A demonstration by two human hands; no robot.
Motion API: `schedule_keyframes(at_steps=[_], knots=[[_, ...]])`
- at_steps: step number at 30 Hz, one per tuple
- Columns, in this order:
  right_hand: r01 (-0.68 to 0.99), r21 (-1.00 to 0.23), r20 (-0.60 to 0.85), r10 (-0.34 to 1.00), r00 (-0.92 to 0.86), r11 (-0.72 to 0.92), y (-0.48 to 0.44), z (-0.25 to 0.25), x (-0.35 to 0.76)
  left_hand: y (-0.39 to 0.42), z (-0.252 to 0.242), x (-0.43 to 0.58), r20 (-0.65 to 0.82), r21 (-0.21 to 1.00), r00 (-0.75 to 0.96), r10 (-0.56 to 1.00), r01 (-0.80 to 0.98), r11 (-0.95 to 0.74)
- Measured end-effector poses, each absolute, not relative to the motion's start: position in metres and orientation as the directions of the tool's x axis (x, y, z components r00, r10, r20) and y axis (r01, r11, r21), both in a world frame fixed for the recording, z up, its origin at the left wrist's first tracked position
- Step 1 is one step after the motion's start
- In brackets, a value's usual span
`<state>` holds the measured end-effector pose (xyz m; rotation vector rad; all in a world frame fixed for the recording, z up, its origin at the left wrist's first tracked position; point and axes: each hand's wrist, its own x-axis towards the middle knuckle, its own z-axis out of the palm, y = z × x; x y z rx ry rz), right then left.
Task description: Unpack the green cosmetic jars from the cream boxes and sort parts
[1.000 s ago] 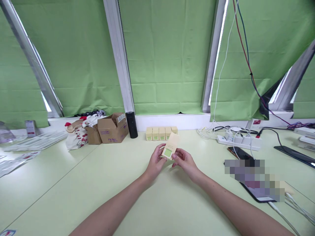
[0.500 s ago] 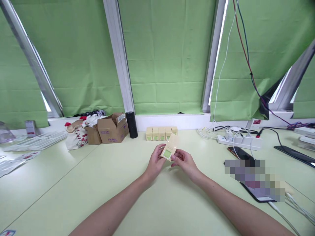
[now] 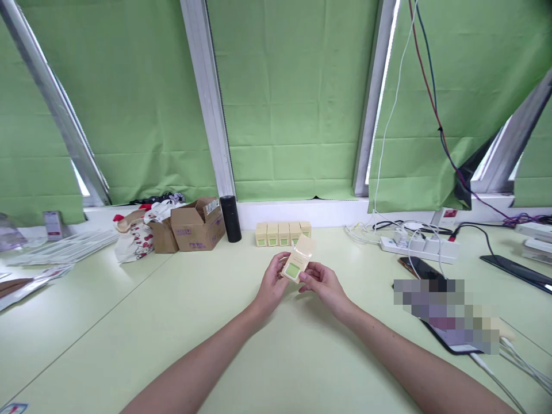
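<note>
Above the middle of the table I hold a small cream paper box [image 3: 296, 260] with a green, white-edged patch on its front. It tilts to the right, and a flap stands up at its top end. My left hand [image 3: 276, 277] is closed on the box's left side. On the lower right edge my right hand [image 3: 322, 283] grips it, thumb on the front. The fingers behind the box are partly hidden. Beyond my hands, a row of several similar cream boxes [image 3: 283, 234] stands upright by the wall.
A black cylinder [image 3: 231, 219], an opened cardboard box [image 3: 198, 225] and a cloth bag [image 3: 137, 237] stand at the back left. To the right lie a power strip [image 3: 420, 248] with cables, a phone [image 3: 420, 268] and a blurred-out patch. Something brown, perhaps a person's arm [image 3: 12, 285], shows at the left edge.
My hands and the box have barely moved; the box's top flap seems to lean slightly further right. A brown shape has come in at the left edge, over the flat packets.
</note>
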<state>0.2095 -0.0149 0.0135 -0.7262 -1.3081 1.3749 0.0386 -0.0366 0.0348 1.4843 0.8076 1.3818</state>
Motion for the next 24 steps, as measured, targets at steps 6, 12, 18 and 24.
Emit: schedule_keyframes(at_steps=[6,12,18,24], knots=[[-0.292,-0.946,0.215,0.944,-0.249,0.139,-0.018,0.018,0.210,-0.035,0.032,0.036,0.403,0.914,0.172,0.899,-0.131,-0.384],[-0.322,-0.940,0.194,0.951,-0.241,0.110,-0.017,0.017,0.212,-0.030,0.026,0.035,0.425,0.905,0.170,0.889,-0.110,-0.412],[-0.332,-0.938,0.187,0.951,-0.246,0.099,-0.016,0.017,0.213,-0.029,0.022,0.035,0.440,0.898,0.207,0.874,-0.126,-0.422],[-0.347,-0.935,0.170,0.954,-0.248,0.076,-0.016,0.018,0.212,-0.029,0.023,0.036,0.446,0.895,0.196,0.873,-0.120,-0.430]])
